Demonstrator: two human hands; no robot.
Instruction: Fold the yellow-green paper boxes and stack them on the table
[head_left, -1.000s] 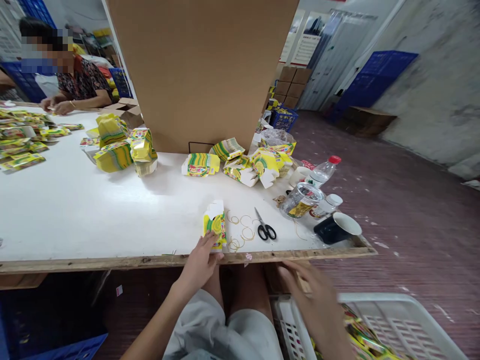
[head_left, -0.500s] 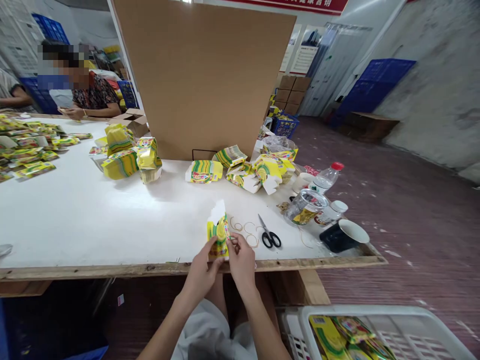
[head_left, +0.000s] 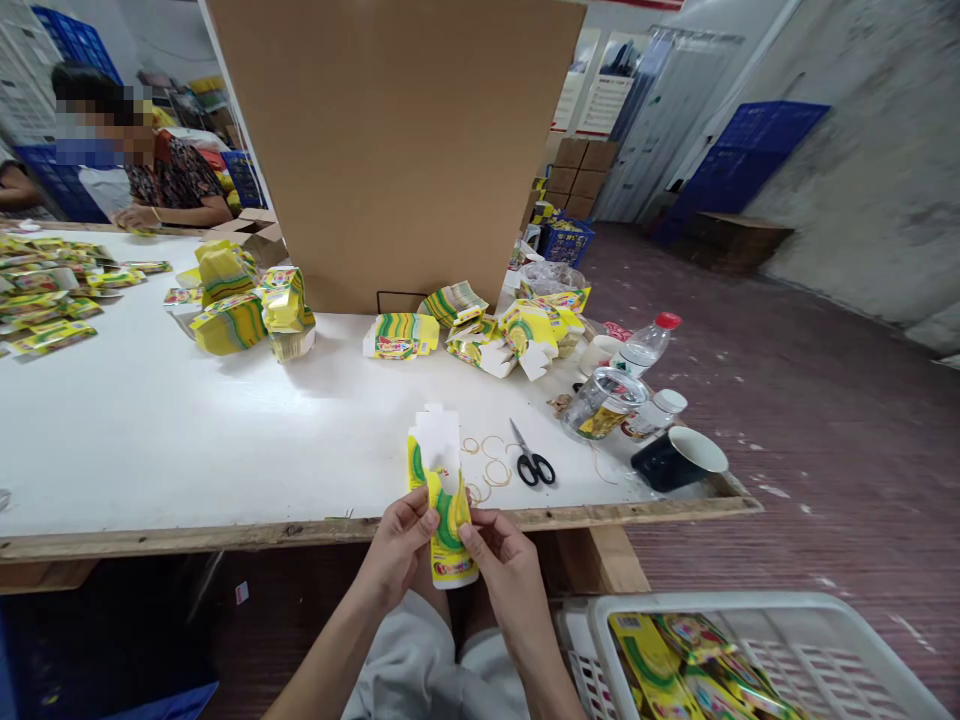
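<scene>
A yellow and green printed carton [head_left: 451, 520] with white open flaps is held between my two hands over the table's front edge. Its upper end lies over the white tabletop, and its lower end hangs past the wooden edge. My left hand [head_left: 401, 540] pinches the left side between thumb and fingers. On the right side my right hand [head_left: 502, 555] grips it, thumb on the front face. Just beyond, several thin rubber bands [head_left: 495, 472] lie on the table, with black-handled scissors [head_left: 534, 466] to their right.
Stacks of flat cartons [head_left: 405, 335] stand along a large cardboard panel [head_left: 390, 150]. At right are a clear jar [head_left: 604, 405], bottles and a dark mug [head_left: 675, 460]. A white basket [head_left: 720, 602] holding packs sits low at right. A co-worker [head_left: 176, 175] sits at far left.
The carton has come toward me, past the table edge, and now tilts so its front face and open white flaps show. Both hands have shifted their hold along its sides.
</scene>
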